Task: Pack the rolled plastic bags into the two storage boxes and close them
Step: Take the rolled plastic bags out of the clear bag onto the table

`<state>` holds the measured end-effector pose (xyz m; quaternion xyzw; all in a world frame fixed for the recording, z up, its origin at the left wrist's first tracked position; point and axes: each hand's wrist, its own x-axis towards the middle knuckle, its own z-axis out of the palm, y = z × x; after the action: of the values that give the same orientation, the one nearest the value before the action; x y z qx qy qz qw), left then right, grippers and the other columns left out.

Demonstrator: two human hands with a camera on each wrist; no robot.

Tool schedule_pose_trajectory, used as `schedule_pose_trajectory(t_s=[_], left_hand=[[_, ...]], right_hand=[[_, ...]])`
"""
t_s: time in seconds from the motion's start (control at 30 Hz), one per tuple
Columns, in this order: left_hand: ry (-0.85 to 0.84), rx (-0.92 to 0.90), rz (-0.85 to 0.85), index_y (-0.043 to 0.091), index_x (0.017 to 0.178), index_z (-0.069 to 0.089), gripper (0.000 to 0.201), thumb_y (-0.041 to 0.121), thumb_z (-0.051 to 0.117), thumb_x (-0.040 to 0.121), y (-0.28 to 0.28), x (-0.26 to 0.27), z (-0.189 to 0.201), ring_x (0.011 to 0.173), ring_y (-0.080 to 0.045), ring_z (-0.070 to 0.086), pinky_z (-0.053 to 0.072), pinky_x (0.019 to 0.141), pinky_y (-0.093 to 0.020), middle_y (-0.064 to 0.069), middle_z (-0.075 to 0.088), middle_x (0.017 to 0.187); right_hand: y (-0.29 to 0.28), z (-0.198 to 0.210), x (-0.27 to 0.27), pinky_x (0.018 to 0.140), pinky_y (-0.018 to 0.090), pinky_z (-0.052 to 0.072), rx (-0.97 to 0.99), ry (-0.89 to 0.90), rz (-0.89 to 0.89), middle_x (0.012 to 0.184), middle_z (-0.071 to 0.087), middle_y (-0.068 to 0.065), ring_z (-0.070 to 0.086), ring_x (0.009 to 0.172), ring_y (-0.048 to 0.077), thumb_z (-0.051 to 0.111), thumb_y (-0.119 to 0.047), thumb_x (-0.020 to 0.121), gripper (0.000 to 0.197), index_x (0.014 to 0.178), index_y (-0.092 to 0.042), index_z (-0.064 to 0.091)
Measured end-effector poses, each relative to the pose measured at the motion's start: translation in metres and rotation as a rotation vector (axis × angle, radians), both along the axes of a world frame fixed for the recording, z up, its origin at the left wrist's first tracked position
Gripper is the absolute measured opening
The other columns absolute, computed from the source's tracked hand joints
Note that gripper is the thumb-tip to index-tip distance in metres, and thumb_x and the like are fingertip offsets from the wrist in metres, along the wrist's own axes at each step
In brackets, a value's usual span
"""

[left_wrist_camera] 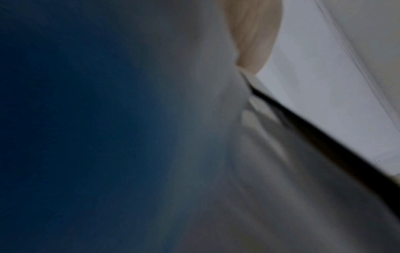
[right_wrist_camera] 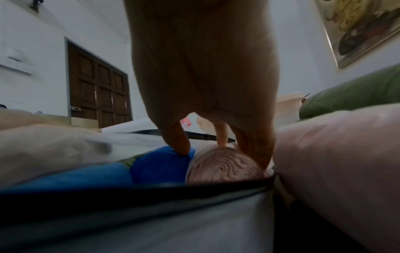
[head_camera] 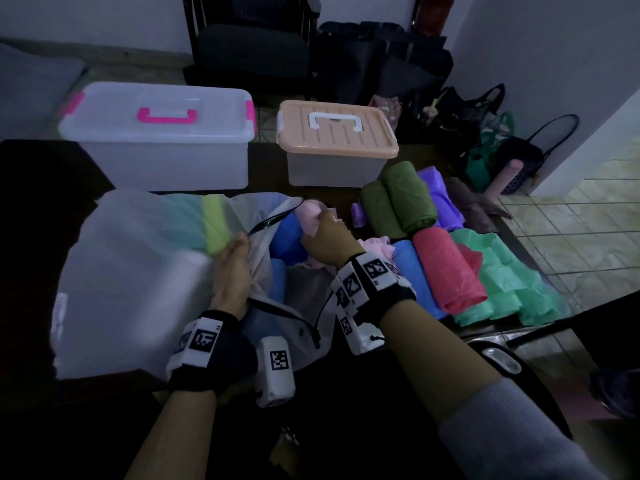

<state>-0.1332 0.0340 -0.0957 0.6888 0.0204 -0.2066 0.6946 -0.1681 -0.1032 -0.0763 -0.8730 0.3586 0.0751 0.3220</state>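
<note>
A large translucent white zip bag [head_camera: 138, 282] lies open on the dark table with several coloured rolls inside. My left hand [head_camera: 239, 244] grips the edge of its opening; the left wrist view shows only blurred white fabric [left_wrist_camera: 314, 95]. My right hand [head_camera: 320, 220] reaches into the bag and curls round a pink roll [right_wrist_camera: 223, 166] lying beside a blue roll [right_wrist_camera: 160, 167]. Behind the bag stand two lidded boxes: a clear box with pink handle [head_camera: 162, 133] and a box with peach lid [head_camera: 336, 140]. More rolls lie to the right: olive green [head_camera: 405, 199], red [head_camera: 446, 268], mint green [head_camera: 502, 282], purple [head_camera: 436, 192].
The table's right edge runs just past the mint rolls, with tiled floor [head_camera: 571, 230] beyond. Dark bags [head_camera: 467, 123] and a black chair [head_camera: 249, 46] stand behind the boxes. A brown roll [head_camera: 467, 206] lies by the purple ones.
</note>
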Motion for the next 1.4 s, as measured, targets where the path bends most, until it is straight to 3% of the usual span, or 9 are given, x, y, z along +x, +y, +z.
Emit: schedule_pose_trajectory(t_s=[0.1, 0.4, 0.57, 0.67, 0.73, 0.9, 1.07, 1.23, 1.4], left_hand=[[0.001, -0.022, -0.004, 0.008, 0.122, 0.054, 0.034, 0.027, 0.033, 0.102, 0.000, 0.000, 0.000, 0.098, -0.015, 0.055, 0.043, 0.075, -0.016, -0.005, 0.056, 0.108], [-0.020, -0.011, -0.008, 0.005, 0.129, 0.050, 0.039, 0.027, 0.030, 0.103, 0.001, -0.002, 0.003, 0.105, -0.015, 0.050, 0.038, 0.089, -0.024, -0.006, 0.053, 0.112], [-0.003, -0.025, 0.025, 0.007, 0.129, 0.050, 0.037, 0.026, 0.032, 0.102, 0.000, -0.003, 0.004, 0.103, -0.013, 0.048, 0.037, 0.089, -0.023, -0.005, 0.052, 0.111], [0.003, -0.033, 0.032, 0.006, 0.128, 0.050, 0.036, 0.025, 0.032, 0.103, -0.001, -0.004, 0.003, 0.102, -0.013, 0.049, 0.037, 0.088, -0.023, -0.003, 0.052, 0.108], [-0.008, -0.026, 0.030, 0.006, 0.128, 0.050, 0.037, 0.025, 0.032, 0.103, -0.001, -0.004, 0.002, 0.103, -0.014, 0.049, 0.036, 0.086, -0.021, -0.003, 0.052, 0.108], [-0.031, -0.002, 0.034, 0.006, 0.128, 0.050, 0.038, 0.026, 0.030, 0.103, -0.001, -0.004, 0.002, 0.102, -0.012, 0.046, 0.036, 0.079, -0.016, 0.005, 0.052, 0.097], [-0.046, 0.023, 0.034, 0.007, 0.131, 0.048, 0.041, 0.030, 0.029, 0.103, -0.001, -0.001, -0.002, 0.105, -0.010, 0.044, 0.032, 0.084, -0.016, 0.000, 0.047, 0.113], [-0.026, 0.014, 0.031, 0.014, 0.120, 0.051, 0.035, 0.035, 0.030, 0.102, 0.003, 0.010, 0.001, 0.105, -0.015, 0.048, 0.038, 0.086, -0.026, -0.005, 0.051, 0.112], [-0.098, 0.022, 0.084, 0.015, 0.099, 0.053, 0.032, 0.038, 0.032, 0.101, 0.020, 0.030, 0.004, 0.099, -0.018, 0.050, 0.040, 0.092, -0.032, -0.007, 0.055, 0.105]], right_hand=[[-0.003, -0.001, 0.003, 0.110, 0.045, 0.030, 0.014, 0.017, -0.033, 0.146, 0.030, 0.025, 0.032, 0.134, 0.037, 0.050, -0.022, 0.092, 0.067, 0.146, -0.003, 0.016], [-0.029, 0.017, -0.001, 0.091, 0.035, 0.046, 0.085, 0.128, 0.014, 0.128, 0.053, 0.016, 0.055, 0.110, 0.029, 0.069, -0.031, 0.083, 0.066, 0.133, 0.002, 0.041], [-0.057, 0.033, -0.006, 0.091, 0.048, 0.052, 0.406, 0.035, -0.182, 0.110, 0.066, 0.019, 0.065, 0.098, 0.033, 0.084, -0.038, 0.042, 0.089, 0.116, 0.003, 0.055], [-0.062, 0.064, -0.018, 0.071, 0.030, 0.055, 0.445, -0.121, -0.280, 0.098, 0.065, 0.014, 0.063, 0.085, 0.026, 0.071, -0.022, 0.079, 0.048, 0.113, 0.006, 0.054], [-0.070, 0.070, -0.022, 0.054, 0.017, 0.044, 0.177, -0.193, -0.281, 0.111, 0.060, 0.011, 0.059, 0.093, 0.024, 0.064, -0.021, 0.087, 0.049, 0.127, 0.003, 0.048], [-0.069, 0.035, -0.006, 0.096, 0.039, 0.042, -0.275, -0.163, -0.130, 0.131, 0.047, 0.022, 0.051, 0.116, 0.036, 0.060, -0.011, 0.085, 0.070, 0.142, -0.003, 0.020], [-0.071, 0.008, 0.008, 0.100, 0.039, 0.035, -0.381, 0.043, -0.036, 0.134, 0.045, 0.022, 0.046, 0.124, 0.034, 0.051, -0.011, 0.091, 0.042, 0.130, 0.001, 0.040], [-0.071, 0.015, 0.006, 0.098, 0.038, 0.038, -0.374, 0.119, -0.009, 0.137, 0.043, 0.019, 0.043, 0.125, 0.035, 0.058, -0.028, 0.088, 0.051, 0.132, -0.003, 0.046], [-0.027, 0.044, 0.001, 0.093, 0.034, 0.040, -0.428, -0.177, 0.009, 0.119, 0.058, 0.015, 0.051, 0.114, 0.030, 0.047, -0.020, 0.093, 0.029, 0.111, -0.002, 0.062]])
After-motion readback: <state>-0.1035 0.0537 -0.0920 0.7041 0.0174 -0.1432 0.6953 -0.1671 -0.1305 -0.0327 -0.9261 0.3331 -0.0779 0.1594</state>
